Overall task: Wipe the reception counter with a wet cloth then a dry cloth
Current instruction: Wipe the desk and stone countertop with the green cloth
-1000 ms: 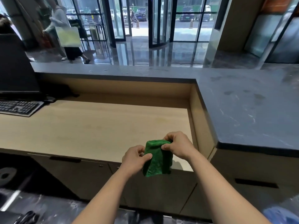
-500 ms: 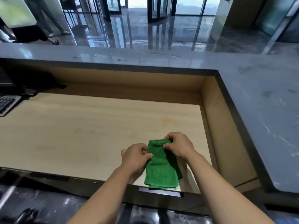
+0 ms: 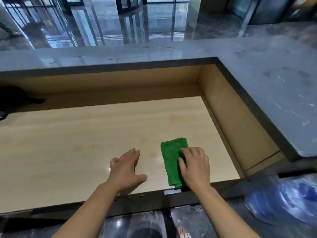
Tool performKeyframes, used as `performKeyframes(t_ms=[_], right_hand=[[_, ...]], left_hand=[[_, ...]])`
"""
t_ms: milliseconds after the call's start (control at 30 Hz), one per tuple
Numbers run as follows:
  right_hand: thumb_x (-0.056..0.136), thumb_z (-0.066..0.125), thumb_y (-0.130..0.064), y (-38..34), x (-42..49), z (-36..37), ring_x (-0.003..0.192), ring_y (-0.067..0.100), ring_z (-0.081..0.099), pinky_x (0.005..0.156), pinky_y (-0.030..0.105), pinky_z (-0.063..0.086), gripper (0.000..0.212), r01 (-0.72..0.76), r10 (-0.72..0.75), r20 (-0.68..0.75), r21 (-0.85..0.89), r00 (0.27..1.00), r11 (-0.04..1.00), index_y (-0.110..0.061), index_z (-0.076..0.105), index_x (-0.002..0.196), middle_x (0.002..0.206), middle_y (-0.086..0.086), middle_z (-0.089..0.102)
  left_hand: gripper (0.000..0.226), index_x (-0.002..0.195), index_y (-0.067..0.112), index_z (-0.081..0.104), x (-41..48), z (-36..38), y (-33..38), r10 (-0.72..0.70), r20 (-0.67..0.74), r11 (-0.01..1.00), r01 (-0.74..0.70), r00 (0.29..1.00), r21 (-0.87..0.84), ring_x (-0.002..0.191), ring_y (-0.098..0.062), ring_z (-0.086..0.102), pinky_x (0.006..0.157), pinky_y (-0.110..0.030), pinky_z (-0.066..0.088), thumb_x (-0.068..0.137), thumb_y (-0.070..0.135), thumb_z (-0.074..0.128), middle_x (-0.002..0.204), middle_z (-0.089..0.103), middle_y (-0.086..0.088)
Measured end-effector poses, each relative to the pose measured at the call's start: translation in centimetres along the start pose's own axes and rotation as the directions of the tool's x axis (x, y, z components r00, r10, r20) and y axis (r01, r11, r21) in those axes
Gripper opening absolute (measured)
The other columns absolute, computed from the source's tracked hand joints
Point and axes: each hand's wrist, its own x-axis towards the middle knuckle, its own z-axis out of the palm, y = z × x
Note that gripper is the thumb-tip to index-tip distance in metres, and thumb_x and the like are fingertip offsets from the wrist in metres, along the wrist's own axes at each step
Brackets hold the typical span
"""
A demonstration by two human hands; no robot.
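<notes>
A folded green cloth (image 3: pixel 170 158) lies flat on the light wooden desk surface (image 3: pixel 85 138) near its front edge, right of centre. My right hand (image 3: pixel 195 166) rests on the cloth's right half, fingers pressing it down. My left hand (image 3: pixel 127 169) hovers or rests just left of the cloth, palm down, fingers spread, holding nothing. A raised dark grey stone counter (image 3: pixel 274 86) runs along the back and the right side of the desk.
Wooden walls (image 3: pixel 221 109) rise from the desk to the stone top at the back and right. A dark object (image 3: pixel 18 97) sits at the far left. A blue blurred object (image 3: pixel 283 201) is low on the right. Glossy lobby floor lies beyond.
The cloth went from held in both hands at the desk edge to lying flat on the desk. My left hand let go and moved left; the view tilted down.
</notes>
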Motion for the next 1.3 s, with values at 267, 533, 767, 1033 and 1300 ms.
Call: performKeyframes(t_ms=[267,533,767,1033,1300], right_hand=[[0.082,0.072,-0.024,-2.4,1.1,2.7,0.125,0.040,0.052,0.099,0.049,0.046,0.047,0.063,-0.046,0.111,-0.157,0.993,0.986,-0.009,0.064,0.125,0.133,0.022,0.057],[0.085,-0.014,-0.050,-3.4,1.2,4.5,0.149,0.029,-0.008,0.119,0.044,-0.006,0.076,0.075,-0.010,0.337,-0.181,0.942,0.981,-0.022,0.002,0.155,0.159,0.011,-0.011],[0.079,-0.019,-0.050,-6.5,2.0,5.3,0.148,0.025,-0.017,0.118,0.045,-0.010,0.077,0.312,-0.231,0.457,-0.110,0.859,0.944,-0.035,-0.006,0.154,0.161,0.004,-0.018],[0.105,0.013,-0.041,7.6,4.7,0.5,0.150,0.027,-0.007,0.121,0.043,0.010,0.055,0.012,0.104,0.311,-0.349,0.945,0.937,-0.028,-0.005,0.155,0.163,0.010,-0.008],[0.104,0.012,-0.039,5.3,3.3,1.3,0.149,0.031,-0.009,0.121,0.048,0.004,0.057,-0.204,0.312,0.267,-0.364,0.912,0.909,-0.026,-0.011,0.154,0.161,0.014,-0.014]], left_hand=[[0.107,0.151,0.016,0.011,1.4,-0.2,-0.2,0.070,0.089,0.983,-0.083,0.994,0.161,0.147,-0.013,0.011,0.115,-0.041,0.007,0.072,0.060,0.069,0.161,0.010,0.000],[0.114,0.154,0.019,-0.002,2.2,0.1,-0.6,0.048,0.150,0.973,-0.080,0.988,0.218,0.148,-0.010,-0.004,0.117,-0.040,0.001,0.074,0.062,0.067,0.162,-0.007,0.002],[0.101,0.146,0.015,0.021,3.2,-0.1,1.3,-0.041,0.183,0.923,-0.033,0.982,0.384,0.147,-0.013,0.011,0.115,-0.043,0.006,0.070,0.058,0.072,0.160,0.013,-0.001],[0.100,0.139,0.015,0.028,3.4,0.5,1.9,-0.082,0.180,0.923,0.006,0.980,0.384,0.140,-0.012,0.025,0.112,-0.044,0.012,0.060,0.059,0.071,0.148,0.029,0.000],[0.102,0.139,0.017,0.029,3.3,0.5,1.8,-0.051,0.166,0.933,-0.012,0.985,0.360,0.140,-0.012,0.026,0.112,-0.043,0.013,0.062,0.067,0.072,0.147,0.030,0.003]])
